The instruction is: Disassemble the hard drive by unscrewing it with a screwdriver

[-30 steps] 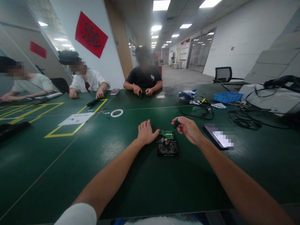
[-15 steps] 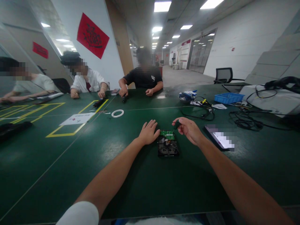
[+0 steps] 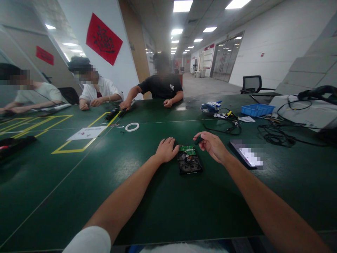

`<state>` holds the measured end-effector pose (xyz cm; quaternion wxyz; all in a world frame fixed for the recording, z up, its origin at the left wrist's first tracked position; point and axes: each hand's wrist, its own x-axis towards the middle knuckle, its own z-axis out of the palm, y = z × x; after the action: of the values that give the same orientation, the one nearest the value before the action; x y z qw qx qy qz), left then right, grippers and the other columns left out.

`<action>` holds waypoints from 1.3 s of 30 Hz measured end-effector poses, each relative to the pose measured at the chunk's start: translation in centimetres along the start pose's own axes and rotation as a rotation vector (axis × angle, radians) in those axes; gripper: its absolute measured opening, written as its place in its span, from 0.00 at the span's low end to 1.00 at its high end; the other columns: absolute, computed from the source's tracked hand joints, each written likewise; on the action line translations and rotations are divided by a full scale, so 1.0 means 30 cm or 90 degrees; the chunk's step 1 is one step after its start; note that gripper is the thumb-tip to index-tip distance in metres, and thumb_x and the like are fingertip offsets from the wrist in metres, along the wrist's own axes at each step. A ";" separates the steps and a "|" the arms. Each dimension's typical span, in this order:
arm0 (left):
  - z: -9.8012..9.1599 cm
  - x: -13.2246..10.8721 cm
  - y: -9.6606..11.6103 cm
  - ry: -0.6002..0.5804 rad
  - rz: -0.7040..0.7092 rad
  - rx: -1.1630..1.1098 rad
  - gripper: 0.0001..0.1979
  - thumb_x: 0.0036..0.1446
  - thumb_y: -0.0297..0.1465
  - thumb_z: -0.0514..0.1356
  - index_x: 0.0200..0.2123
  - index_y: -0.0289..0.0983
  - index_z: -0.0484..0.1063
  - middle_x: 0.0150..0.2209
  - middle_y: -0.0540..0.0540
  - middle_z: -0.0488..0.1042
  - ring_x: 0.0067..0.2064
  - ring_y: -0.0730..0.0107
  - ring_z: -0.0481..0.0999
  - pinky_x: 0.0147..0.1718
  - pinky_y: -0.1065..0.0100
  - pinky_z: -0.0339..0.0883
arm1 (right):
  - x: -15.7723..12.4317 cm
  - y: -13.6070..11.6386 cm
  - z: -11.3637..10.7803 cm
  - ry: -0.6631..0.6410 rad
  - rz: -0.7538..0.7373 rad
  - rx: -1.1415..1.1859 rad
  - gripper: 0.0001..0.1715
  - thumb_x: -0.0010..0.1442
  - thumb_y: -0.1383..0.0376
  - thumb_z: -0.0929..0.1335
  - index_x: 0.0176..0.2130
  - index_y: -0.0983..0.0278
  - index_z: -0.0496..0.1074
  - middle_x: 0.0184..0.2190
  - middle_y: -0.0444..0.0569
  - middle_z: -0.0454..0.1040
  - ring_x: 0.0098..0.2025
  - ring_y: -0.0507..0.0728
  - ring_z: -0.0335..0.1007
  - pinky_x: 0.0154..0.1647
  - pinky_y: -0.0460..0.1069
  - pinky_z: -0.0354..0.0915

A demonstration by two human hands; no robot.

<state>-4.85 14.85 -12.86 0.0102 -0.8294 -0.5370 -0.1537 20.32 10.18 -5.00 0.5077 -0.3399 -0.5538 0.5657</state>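
A black hard drive (image 3: 190, 164) with a green circuit board (image 3: 187, 150) at its far end lies flat on the dark green table. Beside its left edge rests my left hand (image 3: 166, 150), fingers stretched out, the thumb at the corner near the board. My right hand (image 3: 212, 144) is closed in a pinch round the dark handle of a screwdriver (image 3: 199, 140). Its thin shaft points down toward the board's right side; I cannot make out whether the tip touches.
Right of my right hand lies a phone (image 3: 246, 154). Cables (image 3: 279, 137), a blue tray (image 3: 257, 110) and a bowl of tools (image 3: 210, 107) stand beyond. A white ring (image 3: 132, 127) and a paper sheet (image 3: 86, 133) lie left. People sit across the table.
The hard drive has turned slightly, its near end shifting right. My hands stay almost in place. Across the table, one person's arm has reached left and another's hand has drawn back.
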 end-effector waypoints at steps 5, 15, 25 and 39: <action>-0.006 -0.002 0.003 0.007 -0.005 -0.002 0.29 0.69 0.45 0.44 0.64 0.34 0.63 0.64 0.36 0.65 0.67 0.54 0.62 0.66 0.52 0.50 | -0.002 0.024 0.021 -0.014 0.006 -0.007 0.10 0.58 0.60 0.70 0.38 0.62 0.77 0.42 0.50 0.76 0.33 0.53 0.69 0.30 0.48 0.64; -0.010 0.003 0.001 0.018 -0.001 -0.011 0.28 0.68 0.44 0.47 0.62 0.33 0.65 0.62 0.35 0.68 0.64 0.52 0.66 0.64 0.54 0.55 | 0.008 0.034 0.014 0.028 -0.019 -0.002 0.18 0.59 0.54 0.72 0.47 0.59 0.77 0.46 0.49 0.75 0.30 0.50 0.67 0.25 0.46 0.61; -0.011 0.001 -0.003 0.032 -0.014 -0.045 0.29 0.67 0.45 0.49 0.63 0.33 0.65 0.60 0.36 0.70 0.62 0.52 0.68 0.62 0.56 0.59 | 0.008 0.044 0.014 0.054 -0.017 0.015 0.18 0.58 0.52 0.74 0.41 0.60 0.72 0.50 0.50 0.76 0.37 0.54 0.77 0.35 0.50 0.71; 0.024 0.039 -0.073 0.073 -0.076 -0.160 0.23 0.64 0.22 0.47 0.58 0.34 0.70 0.57 0.42 0.74 0.59 0.64 0.71 0.62 0.63 0.63 | 0.021 0.053 -0.003 0.075 -0.035 0.044 0.19 0.59 0.49 0.72 0.44 0.58 0.74 0.44 0.49 0.76 0.36 0.54 0.77 0.39 0.51 0.72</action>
<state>-6.18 16.96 -13.57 -0.0723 -0.7808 -0.5602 -0.2671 19.93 11.00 -6.45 0.5663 -0.3391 -0.5124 0.5493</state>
